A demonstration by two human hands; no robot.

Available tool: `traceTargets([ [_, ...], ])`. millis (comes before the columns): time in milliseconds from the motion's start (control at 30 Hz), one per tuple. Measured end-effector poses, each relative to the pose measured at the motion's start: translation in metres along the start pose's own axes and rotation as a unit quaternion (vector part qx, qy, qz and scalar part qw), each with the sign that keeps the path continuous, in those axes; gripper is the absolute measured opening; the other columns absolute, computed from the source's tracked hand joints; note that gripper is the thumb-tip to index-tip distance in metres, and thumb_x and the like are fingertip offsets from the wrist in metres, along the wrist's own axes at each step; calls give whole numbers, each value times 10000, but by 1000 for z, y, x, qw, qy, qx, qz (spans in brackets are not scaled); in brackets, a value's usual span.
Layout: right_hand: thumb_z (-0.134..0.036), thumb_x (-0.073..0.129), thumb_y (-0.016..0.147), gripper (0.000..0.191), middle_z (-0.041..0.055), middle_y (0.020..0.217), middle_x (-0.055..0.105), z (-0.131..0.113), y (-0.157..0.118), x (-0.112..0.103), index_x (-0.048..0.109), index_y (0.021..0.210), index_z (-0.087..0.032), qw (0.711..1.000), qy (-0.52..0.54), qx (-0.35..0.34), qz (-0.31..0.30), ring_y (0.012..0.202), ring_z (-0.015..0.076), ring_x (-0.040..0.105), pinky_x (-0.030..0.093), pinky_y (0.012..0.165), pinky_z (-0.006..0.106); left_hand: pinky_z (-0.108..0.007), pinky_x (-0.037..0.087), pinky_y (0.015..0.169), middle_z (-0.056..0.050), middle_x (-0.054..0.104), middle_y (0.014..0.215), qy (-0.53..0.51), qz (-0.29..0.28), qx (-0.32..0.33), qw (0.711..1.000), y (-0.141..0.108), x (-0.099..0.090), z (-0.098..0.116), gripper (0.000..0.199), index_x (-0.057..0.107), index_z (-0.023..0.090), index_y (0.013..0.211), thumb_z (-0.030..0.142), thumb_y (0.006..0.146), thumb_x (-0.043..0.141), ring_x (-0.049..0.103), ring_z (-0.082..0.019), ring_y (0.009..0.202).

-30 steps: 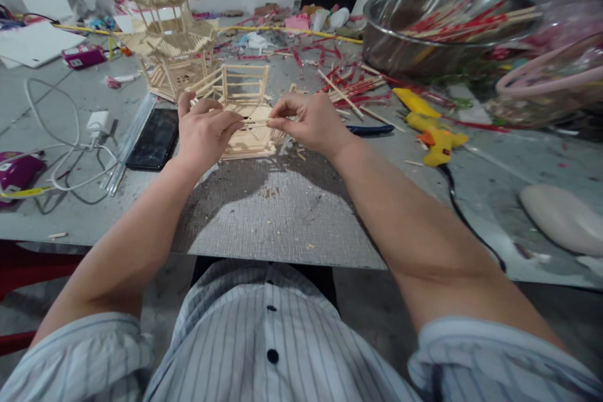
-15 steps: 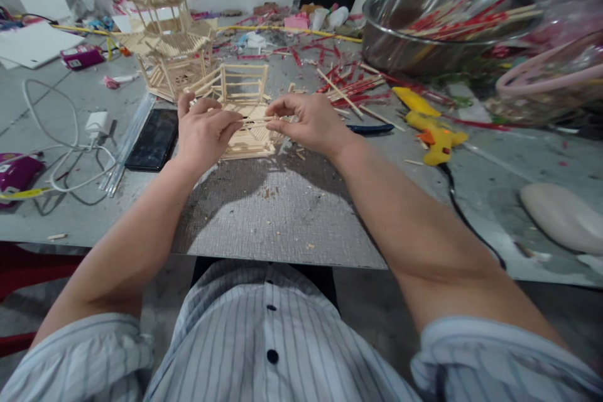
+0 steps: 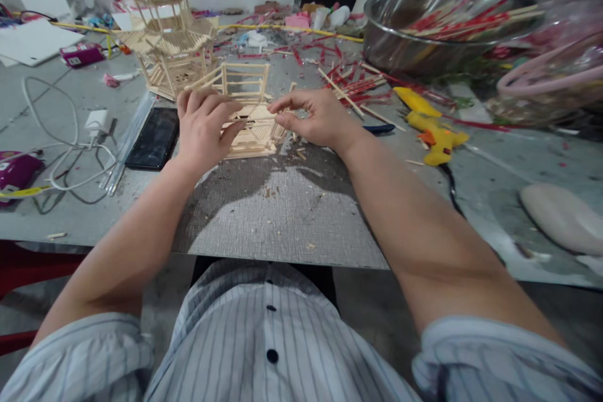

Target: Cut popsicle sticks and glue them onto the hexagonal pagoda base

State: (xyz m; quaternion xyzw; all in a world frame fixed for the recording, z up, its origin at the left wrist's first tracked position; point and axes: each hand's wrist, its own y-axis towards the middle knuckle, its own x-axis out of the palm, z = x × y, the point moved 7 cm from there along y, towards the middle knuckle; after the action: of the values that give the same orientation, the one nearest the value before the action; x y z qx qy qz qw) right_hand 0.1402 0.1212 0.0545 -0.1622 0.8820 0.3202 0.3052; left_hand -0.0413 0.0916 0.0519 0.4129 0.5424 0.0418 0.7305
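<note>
A low frame of thin wooden sticks (image 3: 250,148) lies in front of me, with stick railings (image 3: 245,80) standing at its back. My left hand (image 3: 205,129) is at its left side, thumb and forefinger parted, the other fingers spread over the railing. At the right side, my right hand (image 3: 323,118) has thumb and forefinger brought close together at the end of a thin wooden stick (image 3: 258,117), which lies across the frame between the hands. The fingers partly hide the frame. Behind it to the left stands a stick pagoda model (image 3: 162,31).
Right of the hands lie a blue-handled tool (image 3: 378,129), a yellow glue gun (image 3: 438,138) and red-wrapped sticks (image 3: 355,91). A steel basin (image 3: 405,53) stands behind. At left are a black phone (image 3: 151,139) and a white charger (image 3: 98,124) with its cable.
My left thumb and forefinger have moved apart from their pinch on the stick. My right fingers have opened slightly and shifted a little. The frame stays in place.
</note>
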Motion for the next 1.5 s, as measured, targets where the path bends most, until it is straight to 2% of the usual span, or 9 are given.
traceTargets([
  [300,-279,657,733,250,54,1058,704,3,1,4,691,973,-219,1000,-21,1,-20,1033,249,625,461,962,441,-580,164,1152,-38,533,1375,-1,20,-14,1000,-2,-10,2,359,559,352,1179,516,863,596,335,-338,1375],
  [467,-230,659,702,272,47,1116,673,7,1,12,660,974,-238,999,-34,-11,-36,1108,253,588,400,1031,466,-562,141,1175,-29,391,1491,26,38,-1,999,-3,-20,-5,512,489,325,1257,483,805,671,222,-320,1431],
  [600,-230,641,710,250,70,1167,660,6,2,19,640,960,-233,999,-37,-22,-29,1160,258,566,381,1044,466,-507,179,1195,-57,328,1534,-1,48,45,998,-4,-31,-10,542,447,301,1319,492,827,573,178,-298,1459],
  [700,-242,636,718,200,81,1162,664,6,3,22,628,917,-224,999,-30,-24,-26,1152,262,572,396,1021,465,-500,181,1195,-47,347,1520,-13,85,75,993,-5,-38,-13,506,466,289,1308,531,864,481,193,-293,1453],
  [933,-233,625,727,135,71,1120,674,5,4,23,628,862,-229,999,-16,-5,-28,1099,249,591,410,1000,447,-610,165,1157,-49,383,1504,1,18,47,999,-6,-21,-7,462,576,332,1221,517,799,616,200,-384,1448],
  [1033,-219,621,723,119,61,1102,683,3,5,24,625,842,-227,999,-12,-7,-32,1075,242,599,413,994,444,-622,124,1169,-38,417,1487,-4,-5,15,1000,-7,-14,-5,503,535,379,1248,487,778,678,182,-356,1465],
  [1167,-212,616,716,85,63,1053,699,2,6,25,614,801,-218,999,-16,-10,-36,1047,245,612,421,974,440,-622,105,1179,-48,435,1477,-12,1,-5,1000,-7,-13,-2,561,500,386,1272,452,762,725,173,-331,1473],
  [1400,-229,614,714,123,69,1049,703,3,5,24,639,832,-204,999,-11,-7,-34,1026,242,621,435,957,432,-676,42,1160,6,430,1492,5,7,8,1000,-8,-18,13,177,636,344,991,467,865,618,142,-355,1481],
  [1500,-246,630,711,238,69,1104,686,6,4,19,660,944,-204,1000,-4,2,-29,1066,244,608,426,990,439,-683,36,1158,22,471,1463,7,5,17,1000,-8,-14,18,144,655,330,917,459,884,600,167,-356,1475],
])
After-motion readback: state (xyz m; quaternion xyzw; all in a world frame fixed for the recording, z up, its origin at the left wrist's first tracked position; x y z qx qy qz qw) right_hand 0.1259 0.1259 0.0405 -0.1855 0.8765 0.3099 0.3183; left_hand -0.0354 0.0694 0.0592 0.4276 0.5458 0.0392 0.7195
